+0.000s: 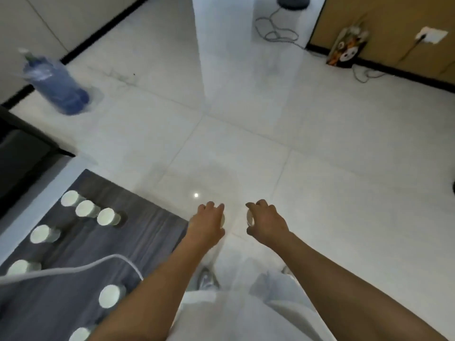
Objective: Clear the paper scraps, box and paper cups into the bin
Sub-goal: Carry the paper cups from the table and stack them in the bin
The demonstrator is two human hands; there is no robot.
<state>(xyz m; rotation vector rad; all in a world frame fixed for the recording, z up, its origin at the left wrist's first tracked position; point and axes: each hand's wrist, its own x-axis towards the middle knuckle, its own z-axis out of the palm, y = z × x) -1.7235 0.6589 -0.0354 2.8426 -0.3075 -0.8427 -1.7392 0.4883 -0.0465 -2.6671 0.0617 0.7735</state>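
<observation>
While both arms reach forward over the white tiled floor (320, 148), each hand holds a white paper cup from above: the left hand (208, 221) has its fingers curled down round a cup (222, 220) of which only a sliver of the rim shows at its right edge, and the right hand (267, 222) curls fingers and thumb round a second cup (250, 217) whose white rim and side show at its left edge. The two hands are near each other but apart, both out past the edge of the table. Below them are the person's pale trousers (246, 303) and a grey shoe (205, 279) on the floor. To the left stands a dark wood-grain table (147, 232) with more paper cups upright on it: three close together in a slanting row (86, 208), one alone further left (43, 234), one near the left edge (22, 267), one nearer the person (110, 296), and one at the bottom edge (80, 334), partly behind the left forearm. A white cable (98, 263) curves across the table top. Further off, a blue water bottle (55, 82) stands by the wall on the left, a patterned paper bag (346, 49) leans against the brown wall on the right, and a grey cord (275, 33) lies looped on the floor near a dark round base (293, 1). No bin is in view.
</observation>
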